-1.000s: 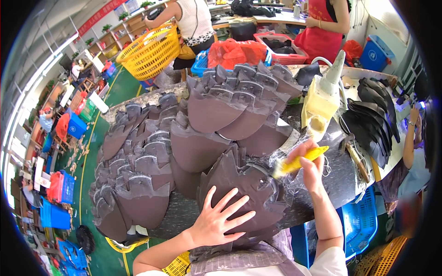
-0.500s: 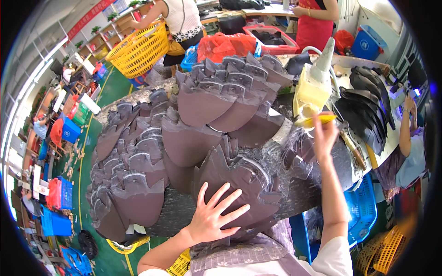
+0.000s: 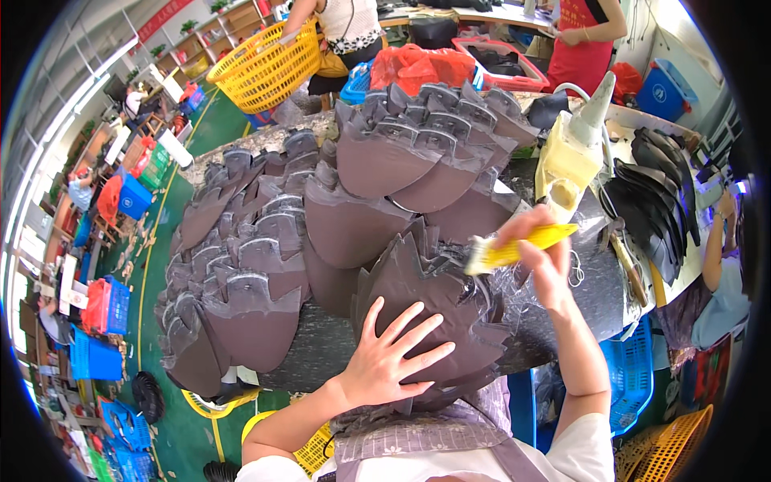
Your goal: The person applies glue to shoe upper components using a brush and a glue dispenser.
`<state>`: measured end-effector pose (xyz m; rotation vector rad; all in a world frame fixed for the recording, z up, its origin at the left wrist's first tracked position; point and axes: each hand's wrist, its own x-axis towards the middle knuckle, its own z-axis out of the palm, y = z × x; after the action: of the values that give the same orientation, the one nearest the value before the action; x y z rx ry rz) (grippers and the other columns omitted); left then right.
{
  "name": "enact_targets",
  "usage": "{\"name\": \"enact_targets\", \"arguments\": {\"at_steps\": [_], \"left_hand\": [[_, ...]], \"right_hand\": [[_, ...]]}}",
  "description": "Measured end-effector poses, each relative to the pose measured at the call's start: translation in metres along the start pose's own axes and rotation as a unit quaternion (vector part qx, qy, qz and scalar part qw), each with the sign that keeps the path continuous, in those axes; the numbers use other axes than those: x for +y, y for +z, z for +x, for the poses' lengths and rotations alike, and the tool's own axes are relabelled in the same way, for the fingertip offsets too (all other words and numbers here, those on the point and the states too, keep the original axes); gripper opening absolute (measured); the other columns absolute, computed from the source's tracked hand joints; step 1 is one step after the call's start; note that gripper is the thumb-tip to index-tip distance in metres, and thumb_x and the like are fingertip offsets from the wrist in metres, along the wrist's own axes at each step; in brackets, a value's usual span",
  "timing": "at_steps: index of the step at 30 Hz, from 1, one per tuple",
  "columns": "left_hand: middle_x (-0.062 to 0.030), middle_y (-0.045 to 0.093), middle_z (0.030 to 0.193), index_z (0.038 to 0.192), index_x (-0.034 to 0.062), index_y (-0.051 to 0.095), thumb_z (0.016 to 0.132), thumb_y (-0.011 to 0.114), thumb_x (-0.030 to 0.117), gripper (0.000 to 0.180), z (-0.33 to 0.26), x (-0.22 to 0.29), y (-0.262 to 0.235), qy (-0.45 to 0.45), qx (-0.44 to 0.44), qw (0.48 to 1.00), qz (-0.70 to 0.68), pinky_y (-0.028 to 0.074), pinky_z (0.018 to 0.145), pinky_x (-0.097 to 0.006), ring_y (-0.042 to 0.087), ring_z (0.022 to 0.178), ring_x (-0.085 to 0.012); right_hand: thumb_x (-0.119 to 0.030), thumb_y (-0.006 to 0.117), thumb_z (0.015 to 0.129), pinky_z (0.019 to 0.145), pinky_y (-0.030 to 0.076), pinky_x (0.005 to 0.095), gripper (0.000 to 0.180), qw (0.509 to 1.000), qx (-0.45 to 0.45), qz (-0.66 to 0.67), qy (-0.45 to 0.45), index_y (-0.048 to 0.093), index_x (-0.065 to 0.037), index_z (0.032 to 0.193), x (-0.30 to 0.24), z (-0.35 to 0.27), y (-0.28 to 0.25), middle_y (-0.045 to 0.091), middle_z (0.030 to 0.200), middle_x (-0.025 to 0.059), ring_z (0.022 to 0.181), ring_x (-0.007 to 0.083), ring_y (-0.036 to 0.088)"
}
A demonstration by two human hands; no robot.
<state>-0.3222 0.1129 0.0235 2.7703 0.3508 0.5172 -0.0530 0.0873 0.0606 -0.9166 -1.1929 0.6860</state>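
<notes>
left hand (image 3: 395, 360) open and spread flat on the near brown pieces (image 3: 409, 281), right hand (image 3: 546, 255) gripping a yellow brush (image 3: 514, 252), bristles by their upper right edge, contact unclear. writing on red banner (image 3: 165, 18) and red apron (image 3: 580, 48); yellow container (image 3: 566, 161) beyond right hand, more brown stacks (image 3: 369, 165) crowding the table (image 3: 317, 357), black pieces (image 3: 642, 213) farther right.

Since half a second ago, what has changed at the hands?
The right hand carried the yellow brush left and nearer, from the cream container to the edge of the dark piece. The left hand stays spread on that piece; nothing was let go.
</notes>
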Motion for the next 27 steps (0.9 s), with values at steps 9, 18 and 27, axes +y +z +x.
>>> {"name": "enact_targets", "arguments": {"at_steps": [9,18,27], "left_hand": [[-0.0065,0.042,0.143,0.129,0.0314,0.056,0.066,0.075,0.040,0.066,0.001,-0.001,0.001,0.004,0.002,1.000,0.014,0.013,0.107,-0.067,0.036,0.134,-0.0304],[-0.0081,0.041,0.142,0.129,0.0281,0.055,0.065,0.076,0.038,0.068,0.002,-0.002,0.000,0.021,-0.007,1.000,-0.006,0.013,0.104,-0.070,0.033,0.136,-0.0309],[-0.0074,0.045,0.140,0.125,0.0306,0.059,0.061,0.077,0.037,0.068,0.002,0.001,0.002,0.012,0.001,1.000,-0.007,0.015,0.106,-0.068,0.038,0.132,-0.0314]], "right_hand": [[-0.015,0.068,0.081,0.066,0.049,0.0311,0.021,0.982,-0.118,-0.141,-0.031,0.058,0.000,0.090,-0.010,-0.003,0.033,0.064,0.082,0.0091,0.074,0.0169,0.062],[-0.017,0.070,0.073,0.050,0.052,0.0293,0.019,0.976,0.017,-0.204,-0.072,0.053,-0.009,0.077,-0.030,-0.145,-0.010,0.066,0.068,0.0084,0.054,0.0183,0.063],[-0.018,0.062,0.084,0.058,0.044,0.0257,0.018,0.983,0.144,-0.072,0.090,0.051,-0.005,0.078,-0.015,-0.107,-0.015,0.062,0.073,0.0079,0.063,0.0102,0.054]]}}
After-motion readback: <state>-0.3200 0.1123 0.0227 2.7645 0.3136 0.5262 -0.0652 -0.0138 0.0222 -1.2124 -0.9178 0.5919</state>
